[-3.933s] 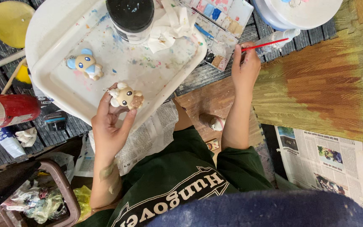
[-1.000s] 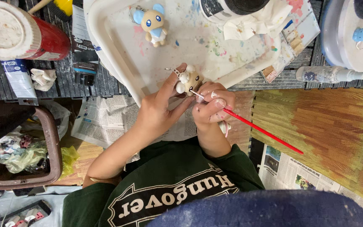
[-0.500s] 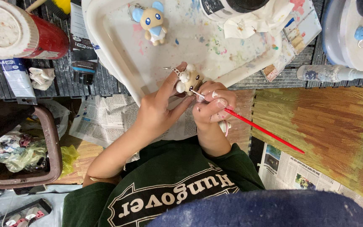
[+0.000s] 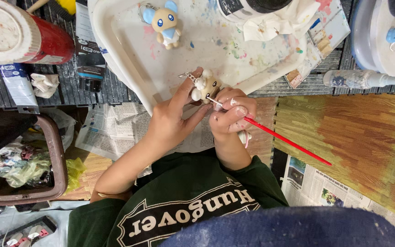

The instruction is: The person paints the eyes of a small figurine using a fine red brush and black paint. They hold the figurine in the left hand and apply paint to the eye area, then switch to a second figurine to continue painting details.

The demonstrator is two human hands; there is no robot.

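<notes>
Small tan-and-white animal figurine [image 4: 205,86] with a short keychain [image 4: 187,76] on it, held over the near edge of the white plastic tray [image 4: 129,50]. Left hand [image 4: 175,120] is clamped on it: fingers wrap up the left side, index fingertip by the chain, thumb underneath. Right hand [image 4: 231,115] is closed in a pencil grip on a red-handled paintbrush [image 4: 285,140]; brush tip touches the figurine's right side, handle runs down and right over the wooden-pattern floor mat [image 4: 357,132]. The two hands are touching, right knuckles against left thumb.

Tray surface is speckled with paint smears. On it, further up: a second figurine [image 4: 166,23], blue ears and tan face, lying apart from the held one. At the tray's top edge, a dark-lidded jar [image 4: 252,7] and a crumpled white tissue [image 4: 280,23] just beside it.

Right of the tray: a paint-stained palette card [image 4: 318,39], then a clear squeeze bottle [image 4: 357,78] lying on its side. Top right, another round tray [image 4: 380,41] with small blue and pink pieces on it.

Left: a red cylindrical canister [image 4: 21,34] with a white lid, a paint tube [image 4: 17,87] below it, a brown basket [image 4: 24,160] full of crumpled wrappers. Newspaper [image 4: 115,126] sits under the forearms, another sheet bottom right. Person wears a dark green shirt [image 4: 184,206].
</notes>
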